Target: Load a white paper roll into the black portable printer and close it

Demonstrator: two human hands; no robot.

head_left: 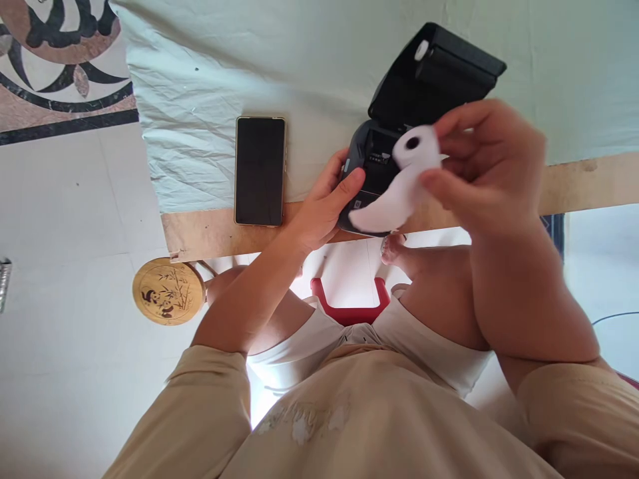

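A dark handheld printer-like device (380, 159) rests at the front edge of the cloth-covered table, its black lid (436, 73) swung up and back. My left hand (332, 199) grips the device's left side, the thumb on its top face. My right hand (486, 163) pinches a small white paper roll (417, 150) by its right side, over the device's open compartment. The roll has a dark hole at its core, and a loose strip of paper curls down to the left over the device's front part.
A phone (260, 171) with a dark screen lies left of the device. The pale green cloth (200, 80) covers the table, leaving a wooden front edge (210, 233) bare. Below are a round wooden stool (170, 291) and a red seat frame (352, 315) between my legs.
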